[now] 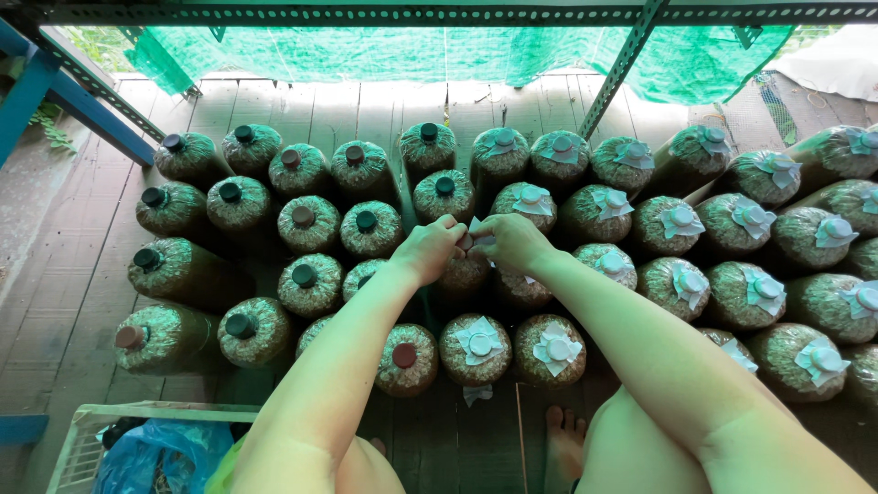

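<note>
Both hands meet over one bag [465, 272] in the middle of the rows on the plank floor [82, 302]; left hand [428, 249] has its fingers pinched together on the bag's neck, thumb and forefinger at the cap; right hand [510, 241] is closed on a scrap of white paper [477, 229] at the same neck, fingers bunched round it; whether the paper is going on or coming off can't be told from this view.

Step in hand, by my reading: working the paper cover at the neck of this one bag. Bags to the right, e.g. paper-capped bag [476, 347], wear white paper squares over the cap; bags to the left, e.g. black-capped bag [309, 284], show bare dark caps; the held bag sits right at that boundary, approx. mid-row.

Next move calls for: left hand steadying the neck so the bag doesn't tip vs. its neighbours, packed touching; right hand keeping the thin paper flat and centred, light grip so it won't tear.

Near-left corner: white crate [87, 434] w/ blue plastic bag [160, 457] inside; green netting [439, 55] hangs behind.
</note>
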